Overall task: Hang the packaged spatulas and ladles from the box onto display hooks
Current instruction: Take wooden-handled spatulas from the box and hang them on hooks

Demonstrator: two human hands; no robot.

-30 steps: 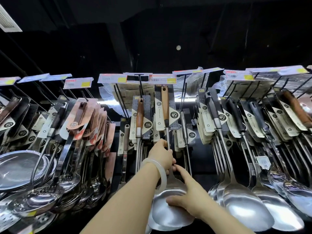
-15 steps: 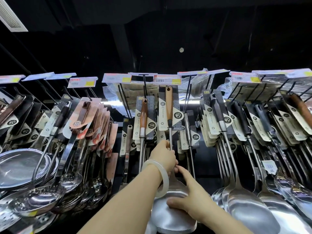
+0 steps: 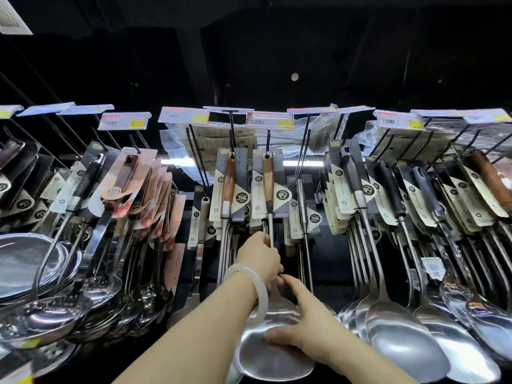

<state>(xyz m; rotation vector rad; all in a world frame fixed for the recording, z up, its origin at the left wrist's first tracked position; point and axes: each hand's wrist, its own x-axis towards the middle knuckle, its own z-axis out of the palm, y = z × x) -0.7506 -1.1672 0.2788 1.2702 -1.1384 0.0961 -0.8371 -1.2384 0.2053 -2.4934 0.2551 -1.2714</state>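
Observation:
A steel spatula with a wooden handle and a grey-and-cream card (image 3: 267,187) hangs on the centre display hook (image 3: 268,139). My left hand (image 3: 260,257), with a pale bangle on its wrist, grips the spatula's thin steel shaft from the left. My right hand (image 3: 300,328) rests on the wide steel blade (image 3: 273,358) low in the middle, thumb on its face and fingers along its right edge. The box is out of view.
Rows of packaged ladles and spatulas hang on hooks to both sides, with price tags (image 3: 270,121) above. Skimmers and steel dishes (image 3: 30,261) crowd the left. Large spatula blades (image 3: 401,339) hang close on the right.
The view has shifted slightly. Both hands keep their hold on the centre spatula, and its card sits on the hook as before.

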